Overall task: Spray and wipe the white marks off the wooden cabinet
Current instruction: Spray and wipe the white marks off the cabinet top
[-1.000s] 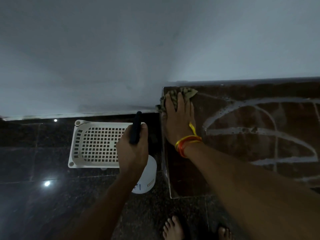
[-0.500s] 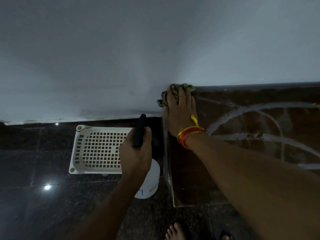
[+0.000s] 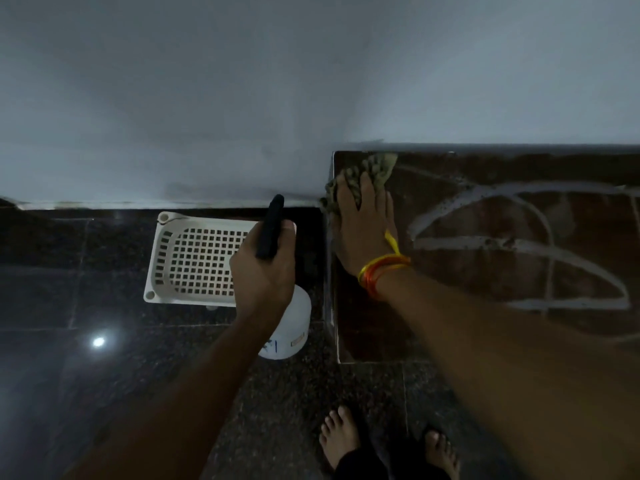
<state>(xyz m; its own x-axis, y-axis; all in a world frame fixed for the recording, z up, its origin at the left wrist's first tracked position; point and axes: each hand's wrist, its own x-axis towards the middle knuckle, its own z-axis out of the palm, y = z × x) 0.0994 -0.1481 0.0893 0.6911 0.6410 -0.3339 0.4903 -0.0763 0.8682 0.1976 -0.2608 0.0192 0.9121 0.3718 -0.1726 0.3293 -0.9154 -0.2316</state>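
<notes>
The dark wooden cabinet top (image 3: 450, 282) stands at the right against the wall, with curved white marks (image 3: 526, 244) across its right part. My right hand (image 3: 363, 226), with orange and yellow thread at the wrist, presses a crumpled greenish cloth (image 3: 375, 171) flat onto the cabinet's far left corner. My left hand (image 3: 263, 271) grips the black head of a white spray bottle (image 3: 294, 323), held over the floor just left of the cabinet.
A white perforated plastic basket (image 3: 194, 258) lies on the dark polished floor (image 3: 104, 375) by the wall, left of the bottle. My bare feet (image 3: 339, 434) stand below the cabinet's front edge. A pale wall rises behind everything.
My right hand with the cloth slid toward the cabinet's far left edge, then slightly back. The left hand with the bottle has stayed about where it was.
</notes>
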